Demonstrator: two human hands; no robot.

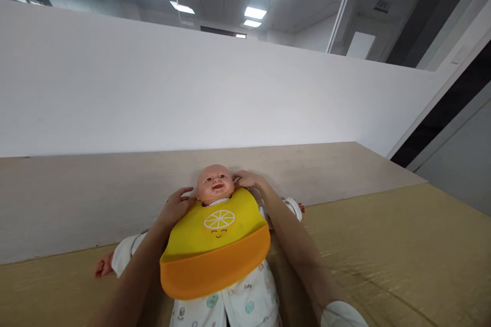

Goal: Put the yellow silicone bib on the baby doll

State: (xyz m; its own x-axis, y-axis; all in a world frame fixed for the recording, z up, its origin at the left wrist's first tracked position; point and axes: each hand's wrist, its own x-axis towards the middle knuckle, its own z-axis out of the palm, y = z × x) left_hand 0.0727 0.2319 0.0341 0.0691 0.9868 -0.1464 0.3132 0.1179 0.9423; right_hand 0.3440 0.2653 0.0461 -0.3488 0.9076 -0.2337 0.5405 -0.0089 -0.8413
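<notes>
A baby doll (215,184) in white printed clothes lies on its back on a tan cloth (383,255). A yellow and orange silicone bib (217,245) with a lemon-slice face covers its chest. My left hand (177,207) rests at the left side of the doll's neck, fingers curled on the bib's neck strap. At the right side of the doll's head, my right hand (245,179) has its fingers bent behind the neck. The strap ends are hidden behind the head.
The cloth lies on a pale wooden tabletop (76,199) that runs back to a white wall panel (192,87). The table's right edge (414,176) drops off to a grey floor. Ceiling lights show above.
</notes>
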